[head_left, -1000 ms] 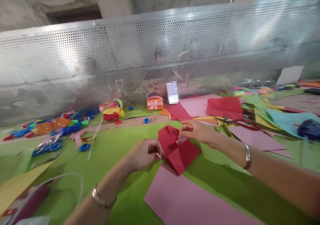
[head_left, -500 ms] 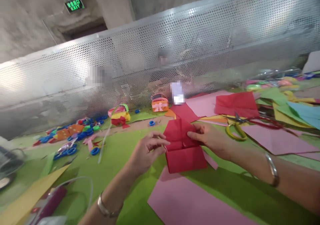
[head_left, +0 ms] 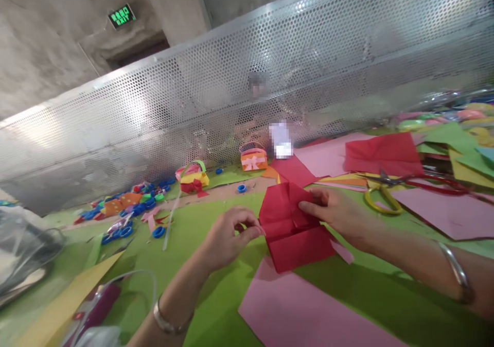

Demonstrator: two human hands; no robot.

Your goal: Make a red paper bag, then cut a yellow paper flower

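Right hand (head_left: 339,215): pinching red paper (head_left: 300,249);
Left hand (head_left: 227,239): at its left edge; grip unclear;
Folds: creased in; not closed up;
Pink sheet (head_left: 301,306): unfolded, toward counter's (head_left: 216,306) near edge

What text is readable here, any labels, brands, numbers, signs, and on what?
"EXIT": green-lit sign, upper left.
Characters above "EXIT" on the same sign: too small and blurred to read surely.
Pixelated white panel by the mesh: nothing readable.
Red paper at the hands: no text visible.
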